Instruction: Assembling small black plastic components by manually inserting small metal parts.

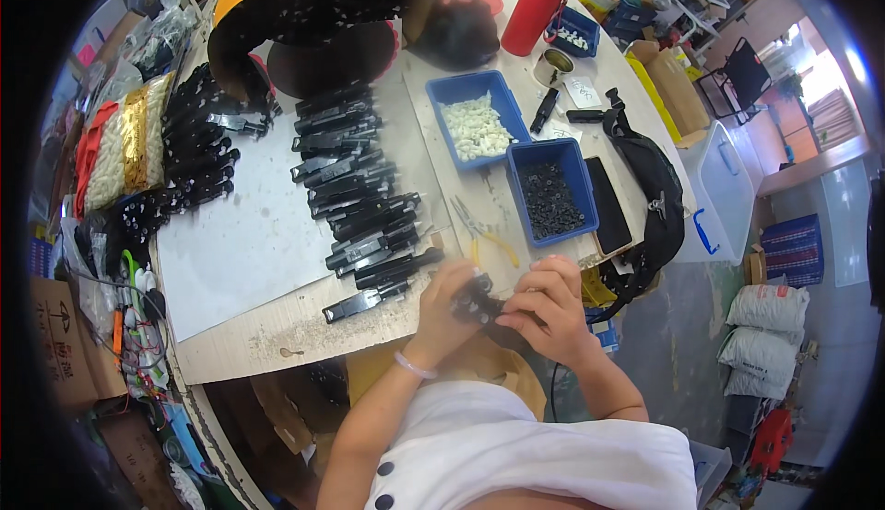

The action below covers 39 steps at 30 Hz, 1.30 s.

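Note:
Near the table's front edge, my left hand [441,318] has its fingers closed round a dark black plastic part [474,300]. From the other side my right hand [551,309] pinches that part's right end between thumb and fingers. Its exact kind is hidden by the fingers. Just beyond my hands lie pliers with yellow handles [498,241]. A blue tray of small black pieces [548,152] stands past my right hand, with a blue tray of small white pieces [498,91] behind it. Left of them runs a long row of black plastic parts with shiny metal strips [361,204].
Across the table a person in dark clothing [323,7] reaches toward another pile of black parts [198,141]. A red bottle [535,14], an open tin [553,67], a dark phone-like slab [608,206] and a black waist bag [659,198] occupy the right side. White sacks [765,349] lie beyond.

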Available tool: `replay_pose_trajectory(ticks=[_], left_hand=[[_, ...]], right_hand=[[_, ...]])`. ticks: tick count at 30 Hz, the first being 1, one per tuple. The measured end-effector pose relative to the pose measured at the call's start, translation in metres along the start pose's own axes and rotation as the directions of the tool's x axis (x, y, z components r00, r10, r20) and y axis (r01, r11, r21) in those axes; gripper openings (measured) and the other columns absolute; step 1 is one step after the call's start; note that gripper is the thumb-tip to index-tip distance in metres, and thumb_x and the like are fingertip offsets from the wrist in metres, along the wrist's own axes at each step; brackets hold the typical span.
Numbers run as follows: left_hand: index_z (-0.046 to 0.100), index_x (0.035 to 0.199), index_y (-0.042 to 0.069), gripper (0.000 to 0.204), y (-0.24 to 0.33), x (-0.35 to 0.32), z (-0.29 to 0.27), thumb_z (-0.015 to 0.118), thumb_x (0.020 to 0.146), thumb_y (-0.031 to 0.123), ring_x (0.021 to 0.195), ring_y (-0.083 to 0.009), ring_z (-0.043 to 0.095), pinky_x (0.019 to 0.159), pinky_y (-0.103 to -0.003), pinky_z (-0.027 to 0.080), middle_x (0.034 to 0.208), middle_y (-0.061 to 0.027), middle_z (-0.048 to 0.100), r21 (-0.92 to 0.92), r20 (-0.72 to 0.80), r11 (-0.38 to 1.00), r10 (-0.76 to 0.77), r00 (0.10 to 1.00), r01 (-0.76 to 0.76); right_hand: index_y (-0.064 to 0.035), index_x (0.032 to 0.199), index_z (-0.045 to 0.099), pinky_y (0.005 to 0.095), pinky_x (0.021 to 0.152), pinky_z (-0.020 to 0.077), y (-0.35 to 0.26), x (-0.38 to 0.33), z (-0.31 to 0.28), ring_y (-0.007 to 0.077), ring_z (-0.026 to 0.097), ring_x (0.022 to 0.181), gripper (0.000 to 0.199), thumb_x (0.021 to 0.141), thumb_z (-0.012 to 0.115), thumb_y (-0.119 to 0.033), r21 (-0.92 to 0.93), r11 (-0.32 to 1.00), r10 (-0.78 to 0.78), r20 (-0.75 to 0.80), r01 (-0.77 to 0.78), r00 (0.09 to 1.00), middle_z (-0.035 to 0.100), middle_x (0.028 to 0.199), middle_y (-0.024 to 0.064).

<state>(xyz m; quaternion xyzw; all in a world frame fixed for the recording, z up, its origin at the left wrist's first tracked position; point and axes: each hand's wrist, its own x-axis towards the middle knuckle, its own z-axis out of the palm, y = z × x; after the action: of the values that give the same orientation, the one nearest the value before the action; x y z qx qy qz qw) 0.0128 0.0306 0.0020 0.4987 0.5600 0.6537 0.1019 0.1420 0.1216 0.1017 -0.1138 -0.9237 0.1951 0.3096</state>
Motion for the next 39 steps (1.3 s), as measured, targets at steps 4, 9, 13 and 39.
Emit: replay_pose_trajectory(ticks=[4,9,13,39], left_hand=[[0.047,0.112,0.010,0.065,0.000,0.000,0.000,0.078,0.056,0.003,0.090,-0.0323,0.059,0.072,-0.035,0.050,0.105,-0.0155,0.055,-0.006,0.018,1.000,-0.013,1.000,0.013],[0.045,0.114,0.011,0.064,0.001,0.002,0.001,0.078,0.059,0.004,0.090,-0.0308,0.057,0.074,-0.035,0.049,0.104,-0.0152,0.056,0.008,0.022,1.000,0.010,1.000,-0.010],[0.044,0.116,0.012,0.065,0.003,0.002,0.001,0.078,0.062,0.005,0.091,-0.0292,0.056,0.078,-0.036,0.046,0.103,-0.0143,0.057,0.007,0.024,1.000,0.006,1.000,-0.006],[0.048,0.111,0.011,0.063,0.004,0.003,-0.002,0.077,0.056,0.005,0.088,-0.0334,0.058,0.072,-0.037,0.049,0.103,-0.0146,0.056,0.041,0.050,0.999,0.008,0.999,-0.010]], right_hand=[[-0.0120,0.080,0.063,0.0430,0.089,0.0352,0.004,0.000,-0.003,0.0262,0.045,0.098,0.024,0.061,0.077,-0.017,-0.042,0.997,-0.062,0.013,0.063,0.998,0.055,0.091,0.0015],[-0.0084,0.077,0.065,0.0396,0.087,0.0364,0.047,0.016,-0.025,0.0269,0.046,0.099,0.016,0.064,0.073,-0.013,-0.087,0.996,0.010,-0.081,-0.017,0.997,0.055,0.090,0.0046],[-0.0080,0.078,0.064,0.0386,0.090,0.0338,0.110,0.031,-0.034,0.0225,0.048,0.099,0.008,0.071,0.066,-0.011,-0.383,0.921,0.107,0.070,-0.073,0.992,0.055,0.087,0.0029],[-0.0098,0.075,0.062,0.0406,0.090,0.0348,0.018,0.061,-0.029,0.0204,0.051,0.087,0.014,0.066,0.072,-0.015,-0.023,0.969,-0.236,0.178,0.244,0.955,0.053,0.079,0.0013]])
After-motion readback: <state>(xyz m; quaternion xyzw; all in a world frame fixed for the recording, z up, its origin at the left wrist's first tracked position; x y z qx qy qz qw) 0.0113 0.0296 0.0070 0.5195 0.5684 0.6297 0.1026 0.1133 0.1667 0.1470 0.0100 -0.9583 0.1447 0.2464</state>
